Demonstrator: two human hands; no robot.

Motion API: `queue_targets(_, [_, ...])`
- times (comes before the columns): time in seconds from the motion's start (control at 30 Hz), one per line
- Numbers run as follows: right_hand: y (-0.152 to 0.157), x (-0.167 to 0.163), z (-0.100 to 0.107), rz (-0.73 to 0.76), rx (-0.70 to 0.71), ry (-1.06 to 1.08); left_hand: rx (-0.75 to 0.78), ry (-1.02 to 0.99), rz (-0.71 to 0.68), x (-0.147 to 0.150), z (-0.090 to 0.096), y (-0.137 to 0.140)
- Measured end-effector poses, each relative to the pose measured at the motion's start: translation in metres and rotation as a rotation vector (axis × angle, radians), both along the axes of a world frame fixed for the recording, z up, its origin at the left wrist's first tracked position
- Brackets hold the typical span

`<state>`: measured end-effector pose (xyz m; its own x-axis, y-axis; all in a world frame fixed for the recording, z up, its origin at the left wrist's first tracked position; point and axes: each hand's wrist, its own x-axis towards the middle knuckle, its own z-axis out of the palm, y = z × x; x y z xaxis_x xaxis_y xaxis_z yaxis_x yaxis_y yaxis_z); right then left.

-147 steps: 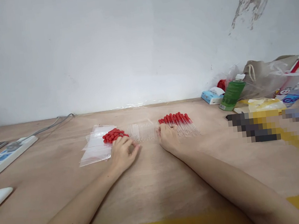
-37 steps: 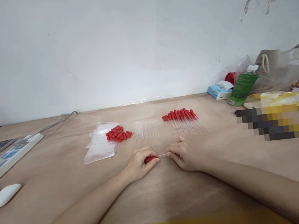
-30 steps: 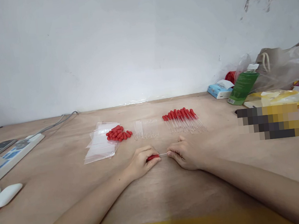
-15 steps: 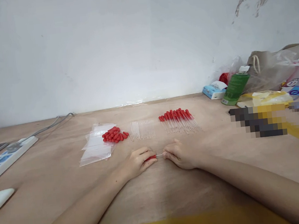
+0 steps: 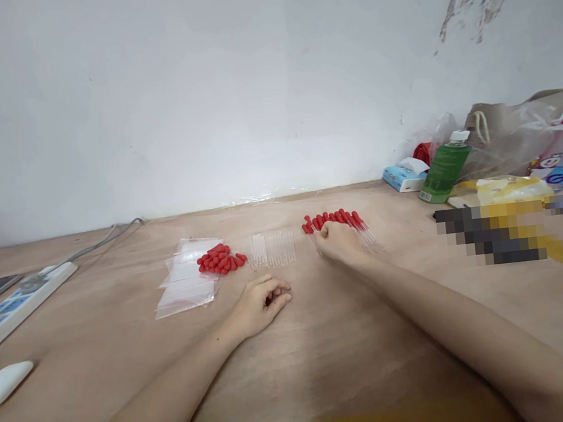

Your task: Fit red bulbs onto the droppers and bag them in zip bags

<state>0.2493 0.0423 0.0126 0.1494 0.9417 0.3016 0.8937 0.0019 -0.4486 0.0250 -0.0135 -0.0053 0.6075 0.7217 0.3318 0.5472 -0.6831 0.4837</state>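
Observation:
My left hand (image 5: 265, 304) rests on the table with its thumb and fingertips apart and nothing between them. My right hand (image 5: 337, 240) is closed in a pinch at the left part of a row of glass droppers with red rubber bulbs (image 5: 350, 217). Its fingers are on a dropper at the row's left end; the hand hides part of that dropper and the tubes beside it. Clear glass tubes without bulbs (image 5: 273, 249) lie side by side between the hands. Left of them is a pile of loose red rubber bulbs (image 5: 219, 259), partly on clear plastic bags (image 5: 187, 291).
A power strip (image 5: 24, 305) with a grey cable lies on the left, near a white object (image 5: 5, 386). At the back right stand a tissue pack (image 5: 405, 174), a green bottle (image 5: 444, 170) and plastic bags (image 5: 510, 136). A pixelated dark object (image 5: 490, 236) lies in front.
My right hand has moved up and right, from beside my left hand to the dropper row. The dropper held between both hands has left my left hand, whose fingers have parted.

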Motion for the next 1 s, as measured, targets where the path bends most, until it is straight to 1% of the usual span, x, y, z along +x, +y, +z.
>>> queue_targets(0.1, [0.008,-0.007,-0.007,-0.059,-0.010,-0.148,0.001,0.004,0.002,0.000,0.000,0.000])
queue_targets(0.2, [0.009,-0.006,-0.015,-0.048,-0.016,-0.229,0.006,0.012,-0.002,0.000,0.000,0.001])
queue_targets(0.33, [0.005,-0.006,-0.018,-0.031,-0.002,-0.263,0.013,0.013,0.000,0.000,0.000,0.001])
queue_targets(0.47, [0.003,-0.022,-0.012,0.032,-0.013,-0.241,0.015,0.013,0.008,0.000,0.000,0.000])
queue_targets(0.57, [0.007,-0.039,-0.008,0.068,-0.095,-0.231,0.020,0.017,0.008,0.000,0.000,0.000])
queue_targets(0.7, [0.020,-0.054,-0.004,0.051,-0.203,-0.220,0.017,0.017,0.007,0.000,0.000,0.000])
queue_targets(0.83, [0.033,-0.058,-0.001,0.032,-0.281,-0.194,0.022,0.013,0.002,-0.001,-0.001,0.001])
queue_targets(1.0, [0.041,-0.058,0.005,0.050,-0.366,-0.165,0.026,0.019,0.002,0.000,-0.001,0.000])
